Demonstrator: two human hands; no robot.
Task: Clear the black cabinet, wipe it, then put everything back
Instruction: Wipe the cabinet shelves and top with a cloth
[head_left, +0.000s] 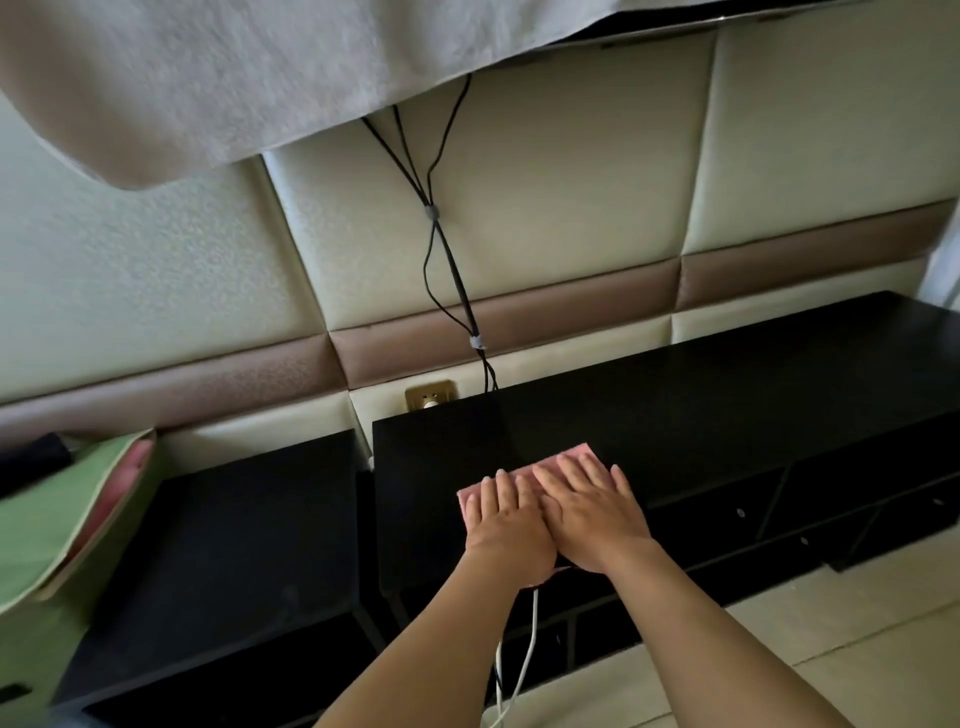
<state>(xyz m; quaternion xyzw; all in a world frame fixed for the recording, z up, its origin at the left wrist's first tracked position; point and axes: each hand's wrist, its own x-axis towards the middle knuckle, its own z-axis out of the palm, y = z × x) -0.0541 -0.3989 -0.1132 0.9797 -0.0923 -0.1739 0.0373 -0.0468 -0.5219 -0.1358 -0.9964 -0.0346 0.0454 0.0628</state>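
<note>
A long black cabinet (727, 395) runs along the padded wall, its top bare. A pink cloth (574, 451) lies flat on the top near the cabinet's left end. My left hand (506, 525) and my right hand (592, 512) lie side by side on the cloth, fingers straight and spread, palms pressing down. The hands cover most of the cloth; only its far edge and left corner show.
A second, lower black cabinet (249, 525) stands to the left. A green fabric box (57, 514) sits at far left. Black cables (441, 249) hang down the wall to a brass socket (431, 396). A white cable (527, 654) dangles below the cabinet front. A grey cloth (234, 73) hangs overhead.
</note>
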